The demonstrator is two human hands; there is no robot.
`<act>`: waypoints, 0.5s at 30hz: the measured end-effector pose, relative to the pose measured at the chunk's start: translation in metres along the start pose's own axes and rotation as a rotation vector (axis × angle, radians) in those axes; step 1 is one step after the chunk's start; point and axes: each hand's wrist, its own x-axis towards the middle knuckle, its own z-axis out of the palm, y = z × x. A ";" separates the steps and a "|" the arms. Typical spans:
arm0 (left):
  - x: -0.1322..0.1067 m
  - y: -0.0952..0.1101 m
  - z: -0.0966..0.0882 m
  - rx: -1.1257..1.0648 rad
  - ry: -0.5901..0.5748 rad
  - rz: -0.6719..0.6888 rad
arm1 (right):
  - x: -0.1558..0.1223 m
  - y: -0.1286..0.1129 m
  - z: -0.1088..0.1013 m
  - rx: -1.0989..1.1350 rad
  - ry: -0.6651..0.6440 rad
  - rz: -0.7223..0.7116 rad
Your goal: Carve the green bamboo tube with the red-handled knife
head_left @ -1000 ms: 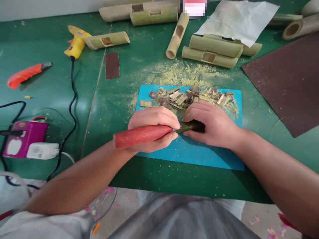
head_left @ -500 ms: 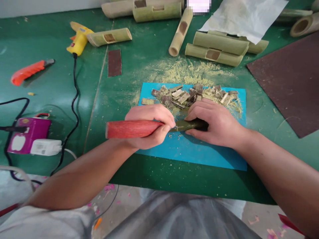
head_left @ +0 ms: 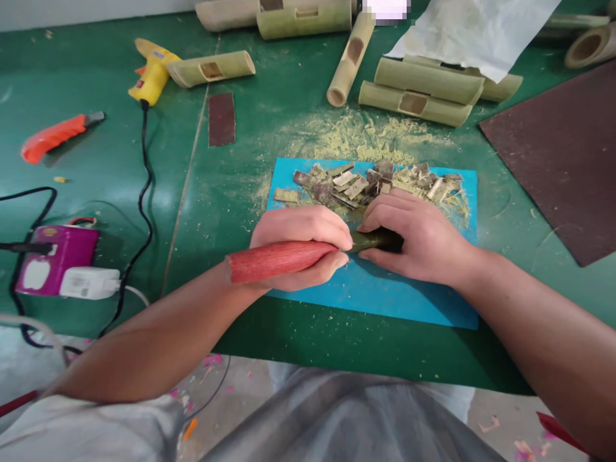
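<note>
My left hand (head_left: 303, 234) is closed around a tool with a thick red wooden handle (head_left: 274, 260); its working end is hidden by the fingers. Just to the right, my right hand (head_left: 414, 234) grips a dark green bamboo piece (head_left: 368, 240), mostly covered by the palm. The fingers of my left hand meet the near end of this piece. Both hands are over a blue mat (head_left: 409, 305). Behind them on the mat lies a heap of small bamboo chips and shavings (head_left: 356, 186).
Bamboo tubes with cut windows (head_left: 414, 102) lie at the back, some under a white sheet (head_left: 471, 38). At left are a yellow glue gun (head_left: 156, 77), an orange utility knife (head_left: 55, 138) and a purple power strip (head_left: 58, 260). A brown board (head_left: 558, 167) lies right.
My left hand has slid a little to the right along with the red handle, whose butt end has tilted lower. My right hand and the bamboo piece have stayed nearly in place.
</note>
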 end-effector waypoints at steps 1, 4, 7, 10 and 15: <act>0.001 0.001 0.001 0.007 -0.004 -0.010 | 0.000 0.000 0.000 0.001 -0.002 0.002; 0.001 0.005 0.005 0.010 0.023 -0.046 | 0.000 -0.001 0.000 -0.009 -0.015 0.002; 0.002 0.006 0.009 0.000 0.049 -0.054 | -0.001 0.000 0.000 -0.015 -0.012 0.000; 0.002 0.004 0.009 0.005 0.006 0.014 | -0.002 0.001 0.002 -0.018 0.002 -0.009; 0.002 -0.001 0.007 0.049 -0.069 0.188 | -0.003 0.001 0.004 -0.023 0.011 -0.016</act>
